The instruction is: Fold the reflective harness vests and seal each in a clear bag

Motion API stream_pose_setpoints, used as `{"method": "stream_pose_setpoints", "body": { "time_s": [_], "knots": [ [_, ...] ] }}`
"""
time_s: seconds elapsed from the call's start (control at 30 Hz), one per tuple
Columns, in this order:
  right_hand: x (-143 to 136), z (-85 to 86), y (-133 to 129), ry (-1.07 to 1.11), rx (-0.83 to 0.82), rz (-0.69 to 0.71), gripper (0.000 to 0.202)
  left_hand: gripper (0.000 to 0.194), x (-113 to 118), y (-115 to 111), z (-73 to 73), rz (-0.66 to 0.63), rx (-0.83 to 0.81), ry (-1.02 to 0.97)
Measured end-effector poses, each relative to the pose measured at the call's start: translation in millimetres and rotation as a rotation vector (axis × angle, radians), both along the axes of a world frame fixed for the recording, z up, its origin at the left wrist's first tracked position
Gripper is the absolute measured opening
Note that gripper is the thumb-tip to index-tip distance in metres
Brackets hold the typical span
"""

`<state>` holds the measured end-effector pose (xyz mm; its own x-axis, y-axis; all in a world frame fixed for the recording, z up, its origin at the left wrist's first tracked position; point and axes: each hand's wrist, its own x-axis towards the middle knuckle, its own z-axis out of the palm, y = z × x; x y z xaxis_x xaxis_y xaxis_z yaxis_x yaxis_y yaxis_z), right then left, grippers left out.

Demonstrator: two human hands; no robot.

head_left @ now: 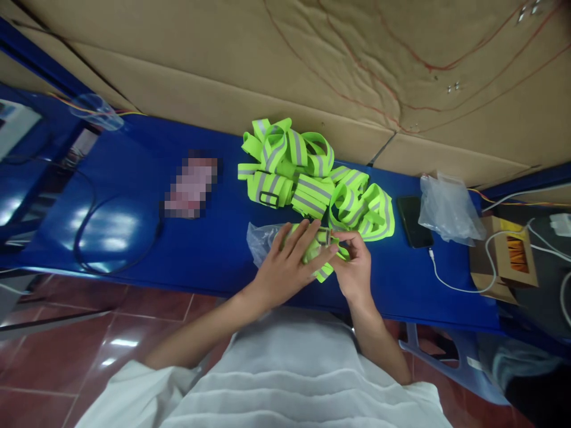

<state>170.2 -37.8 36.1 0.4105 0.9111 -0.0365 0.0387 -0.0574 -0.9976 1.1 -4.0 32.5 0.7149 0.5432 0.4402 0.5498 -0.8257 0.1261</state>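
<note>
My left hand (283, 267) lies over a neon-green and grey reflective strap (311, 252), its fingers stretched out and spread across the folds. A clear plastic bag (260, 241) shows to the left of that hand; how far it wraps the strap is hidden. Beside it, my right hand (357, 264) is closed in a pinch at the strap's right side, where a dark buckle (325, 236) shows. Just beyond both hands is a pile of similar straps (312, 193), some folded with black buckles, others in loose loops.
A blue table (120, 232) runs across, with a cardboard wall (200, 65) behind. On the right are a phone (414, 220), clear plastic bags (450, 208), a white cable (450, 288) and a cardboard box (504, 255). A clear cup (96, 111) lies at left, near a blurred-out item (191, 187).
</note>
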Motion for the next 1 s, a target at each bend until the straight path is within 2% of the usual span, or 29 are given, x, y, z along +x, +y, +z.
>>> {"method": "stream_pose_setpoints", "body": {
  "time_s": [0.1,0.17,0.27,0.37,0.47,0.67,0.73,0.83,0.87,0.93,1.0],
  "knots": [
    [-4,0.9,-1,-0.058,-0.002,-0.013,0.028,0.086,-4,-3,10.6,0.037,-0.131,0.060],
    [-7,1.3,-3,-0.099,-0.004,-0.008,0.027,0.083,-6,-3,17.2,0.078,-0.154,0.119],
    [-10,1.1,-6,-0.130,-0.004,0.028,0.025,0.076,-6,-1,21.7,0.103,-0.107,0.145],
    [-6,0.3,-6,-0.188,0.055,0.093,0.017,0.070,-3,0,21.5,0.069,-0.067,0.132],
    [1,-0.9,-4,-0.217,0.089,0.165,0.016,0.073,2,-4,20.3,0.030,-0.064,0.138],
    [2,-4.0,-11,-0.124,0.071,0.103,0.018,0.067,0,-6,19.0,0.010,0.041,0.080],
    [-3,-2.5,-19,-0.137,0.108,0.211,0.017,0.067,-8,2,21.0,0.017,-0.028,0.018],
    [-8,1.0,-29,-0.278,0.151,0.521,0.028,0.069,-14,13,23.5,0.064,-0.190,-0.035],
    [-9,1.1,-31,-0.323,0.149,0.580,0.028,0.067,-13,13,23.3,0.071,-0.217,-0.027],
    [-9,-2.2,-30,-0.355,0.129,0.566,0.023,0.063,-8,8,21.8,0.053,-0.228,0.010],
    [-7,-9.7,-26,-0.324,0.107,0.454,0.019,0.068,-1,-1,21.3,0.005,-0.233,0.035]
  ]
}}
